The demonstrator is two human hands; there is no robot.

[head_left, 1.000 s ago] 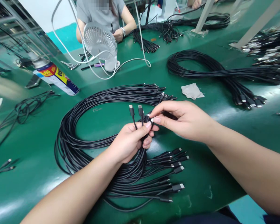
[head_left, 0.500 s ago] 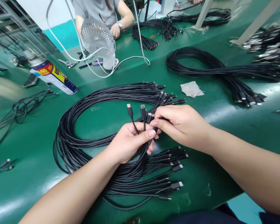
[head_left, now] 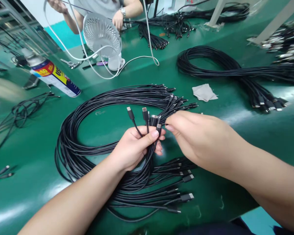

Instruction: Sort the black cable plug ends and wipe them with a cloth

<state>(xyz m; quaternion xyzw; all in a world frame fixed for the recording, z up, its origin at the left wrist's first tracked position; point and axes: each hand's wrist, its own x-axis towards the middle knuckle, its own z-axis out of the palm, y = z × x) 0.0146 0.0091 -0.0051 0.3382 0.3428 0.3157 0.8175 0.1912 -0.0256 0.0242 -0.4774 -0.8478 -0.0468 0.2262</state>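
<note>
My left hand is closed around several black USB cables, thumb on top. Their plugs fan upward above the fingers, with two plugs standing apart on the left and others bunched beside the index finger. My right hand is pinched just right of these plugs. A thin dark tip shows at its fingertips, but the hand hides what it belongs to. Under and around my left hand lies a large looped bundle of black cables, its plug ends pointing right.
Across the green table stand a spray can and a small white fan with a white cord. A second cable bundle and a crumpled white paper lie right. Opposite, a co-worker's hand rests behind the fan.
My right hand has drawn slightly right, away from the plugs in my left hand, uncovering more of them. The co-worker has raised one hand at the upper left.
</note>
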